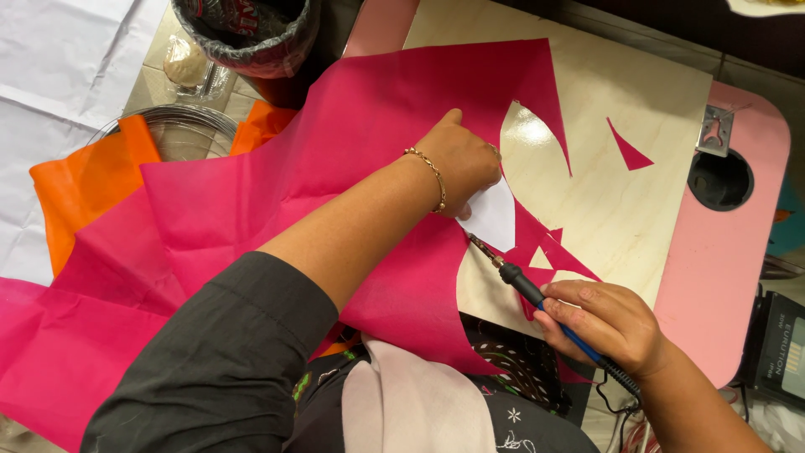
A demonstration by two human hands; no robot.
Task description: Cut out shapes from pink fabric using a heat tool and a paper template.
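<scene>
Fingers of right hand point(608, 323) grip hot-knife tool point(524, 285); left hand point(461, 159) fingertips hidden, pressing pink fabric point(352, 126).

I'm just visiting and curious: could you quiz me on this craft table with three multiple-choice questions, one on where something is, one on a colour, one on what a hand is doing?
1. Where does the orange fabric lie?
A. On the wooden board
B. At the left, partly under the pink fabric
C. In the dark round hole

2. What colour is the big sheet being worked on?
A. Green
B. Pink
C. Blue

3. What is the right hand doing?
A. Resting open on the board
B. Gripping a pen-like corded tool
C. Holding scissors

Answers:
1 B, the pink fabric overlaps it at the left.
2 B, the left hand presses on pink cloth.
3 B, its fingers wrap the pen-like corded tool, whose tip meets the fabric edge on the wooden board.
</scene>
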